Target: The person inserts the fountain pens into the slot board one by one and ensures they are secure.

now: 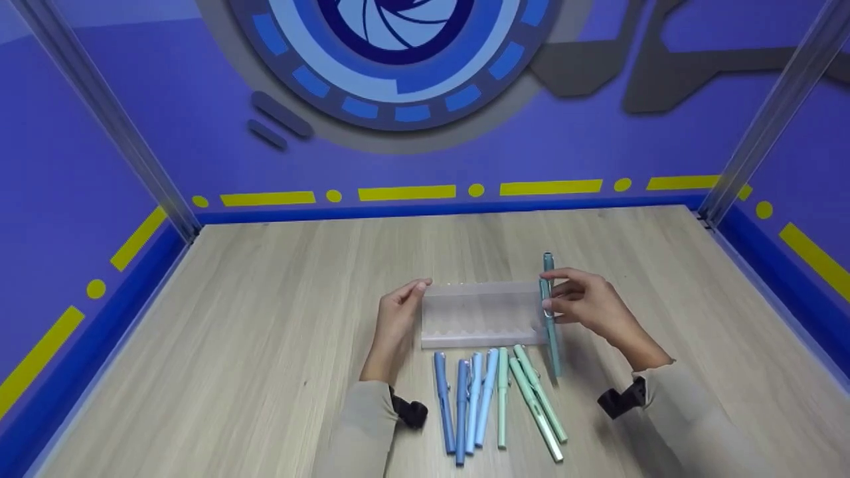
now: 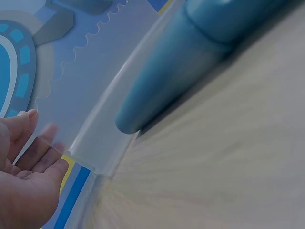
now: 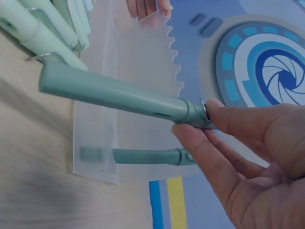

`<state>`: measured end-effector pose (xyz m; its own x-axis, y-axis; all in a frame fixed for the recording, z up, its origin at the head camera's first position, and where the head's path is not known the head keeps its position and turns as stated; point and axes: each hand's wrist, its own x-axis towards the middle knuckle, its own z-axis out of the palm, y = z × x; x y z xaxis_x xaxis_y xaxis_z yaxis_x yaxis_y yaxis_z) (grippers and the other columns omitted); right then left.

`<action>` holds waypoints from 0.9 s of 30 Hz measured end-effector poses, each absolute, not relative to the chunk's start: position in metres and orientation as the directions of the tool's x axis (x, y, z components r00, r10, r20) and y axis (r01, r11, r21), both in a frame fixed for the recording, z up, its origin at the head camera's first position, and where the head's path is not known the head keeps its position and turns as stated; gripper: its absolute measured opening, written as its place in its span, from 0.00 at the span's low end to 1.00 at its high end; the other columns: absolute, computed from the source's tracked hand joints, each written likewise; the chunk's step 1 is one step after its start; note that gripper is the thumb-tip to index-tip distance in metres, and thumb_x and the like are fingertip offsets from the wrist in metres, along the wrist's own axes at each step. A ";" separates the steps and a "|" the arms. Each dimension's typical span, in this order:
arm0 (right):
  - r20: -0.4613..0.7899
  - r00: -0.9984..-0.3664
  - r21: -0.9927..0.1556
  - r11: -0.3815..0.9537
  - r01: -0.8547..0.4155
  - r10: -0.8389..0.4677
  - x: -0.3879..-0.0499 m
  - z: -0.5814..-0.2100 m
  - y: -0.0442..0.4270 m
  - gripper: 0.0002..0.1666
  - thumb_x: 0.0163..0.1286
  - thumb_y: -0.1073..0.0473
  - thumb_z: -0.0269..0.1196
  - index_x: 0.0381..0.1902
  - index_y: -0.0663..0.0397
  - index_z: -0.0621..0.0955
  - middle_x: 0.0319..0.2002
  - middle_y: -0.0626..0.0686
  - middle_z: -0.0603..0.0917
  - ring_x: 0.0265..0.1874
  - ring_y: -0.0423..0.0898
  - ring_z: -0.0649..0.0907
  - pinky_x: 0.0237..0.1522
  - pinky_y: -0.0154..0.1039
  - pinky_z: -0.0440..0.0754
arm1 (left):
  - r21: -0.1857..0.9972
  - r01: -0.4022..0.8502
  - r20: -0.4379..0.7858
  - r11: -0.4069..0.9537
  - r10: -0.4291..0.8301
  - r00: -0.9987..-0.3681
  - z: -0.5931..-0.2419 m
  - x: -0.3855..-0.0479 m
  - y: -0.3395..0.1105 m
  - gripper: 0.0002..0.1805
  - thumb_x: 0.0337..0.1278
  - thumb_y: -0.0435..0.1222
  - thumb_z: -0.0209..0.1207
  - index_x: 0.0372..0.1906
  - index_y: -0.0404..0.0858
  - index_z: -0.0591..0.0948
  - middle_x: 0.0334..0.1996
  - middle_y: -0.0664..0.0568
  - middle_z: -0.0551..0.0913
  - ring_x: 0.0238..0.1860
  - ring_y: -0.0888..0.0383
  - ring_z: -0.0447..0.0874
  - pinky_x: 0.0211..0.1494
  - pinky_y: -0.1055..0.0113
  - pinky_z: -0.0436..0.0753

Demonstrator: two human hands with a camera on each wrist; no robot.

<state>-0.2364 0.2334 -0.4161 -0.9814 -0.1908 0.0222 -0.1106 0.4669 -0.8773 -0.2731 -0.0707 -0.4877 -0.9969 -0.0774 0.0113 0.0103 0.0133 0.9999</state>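
My left hand [image 1: 396, 318] holds the left end of a translucent, scallop-edged plastic rack [image 1: 481, 312]; in the left wrist view fingers of this hand [image 2: 31, 167] show through the plastic [image 2: 90, 105]. At the rack's right end, my right hand [image 1: 590, 302] pinches a dark green pen [image 1: 550, 325] between thumb and fingers. The right wrist view has this pen [image 3: 114, 95] slanting across the rack [image 3: 138, 57], gripped near its clip by my right hand [image 3: 257, 157]. Below it shows a similar green shape [image 3: 145, 156]; I cannot tell whether that is a second pen or a reflection.
Several blue pens [image 1: 443, 405] and light green pens [image 1: 503, 398] lie on the wooden table [image 1: 265, 345] in front of the rack. A blue pen [image 2: 167, 71] looms close in the left wrist view. Blue patterned walls [image 1: 412, 166] stand behind and at both sides.
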 end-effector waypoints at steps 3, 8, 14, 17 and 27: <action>0.058 -0.983 -0.883 0.450 -0.132 -0.174 -0.238 -0.415 0.233 0.30 0.62 0.67 0.66 0.62 0.58 0.74 0.44 0.64 0.83 0.37 0.43 0.86 0.39 0.39 0.88 | 0.999 0.014 0.016 0.031 -0.075 -0.997 -0.488 -0.273 -0.071 0.16 0.67 0.43 0.55 0.52 0.38 0.83 0.57 0.47 0.81 0.65 0.51 0.73 0.71 0.59 0.70; 0.101 -0.985 -0.891 0.428 -0.151 -0.137 -0.240 -0.413 0.231 0.29 0.63 0.67 0.65 0.62 0.57 0.74 0.46 0.65 0.83 0.37 0.40 0.86 0.40 0.37 0.88 | 0.998 0.029 0.034 0.060 -0.077 -0.996 -0.488 -0.273 -0.071 0.18 0.67 0.44 0.56 0.52 0.38 0.83 0.56 0.46 0.82 0.64 0.51 0.75 0.70 0.59 0.72; 0.126 -0.988 -0.883 0.444 -0.155 -0.093 -0.243 -0.411 0.229 0.29 0.63 0.67 0.66 0.62 0.54 0.75 0.47 0.65 0.83 0.38 0.43 0.87 0.39 0.36 0.88 | 0.998 0.012 0.017 0.062 -0.079 -0.997 -0.489 -0.274 -0.071 0.18 0.67 0.45 0.55 0.53 0.39 0.82 0.57 0.47 0.82 0.64 0.51 0.75 0.71 0.59 0.71; 0.132 -0.988 -0.884 0.443 -0.151 -0.075 -0.244 -0.410 0.227 0.28 0.63 0.66 0.65 0.62 0.54 0.75 0.47 0.65 0.83 0.39 0.44 0.87 0.39 0.35 0.88 | 0.999 0.005 0.009 0.054 -0.078 -0.997 -0.490 -0.275 -0.071 0.19 0.67 0.46 0.55 0.53 0.39 0.82 0.57 0.47 0.81 0.65 0.50 0.74 0.71 0.58 0.70; 0.188 -0.982 -0.898 0.404 -0.176 -0.011 -0.249 -0.409 0.225 0.27 0.63 0.65 0.65 0.61 0.56 0.76 0.48 0.65 0.83 0.37 0.34 0.86 0.40 0.32 0.87 | 0.999 -0.001 0.002 0.042 -0.077 -0.997 -0.488 -0.274 -0.071 0.18 0.67 0.44 0.55 0.53 0.39 0.82 0.57 0.48 0.81 0.65 0.52 0.74 0.71 0.59 0.71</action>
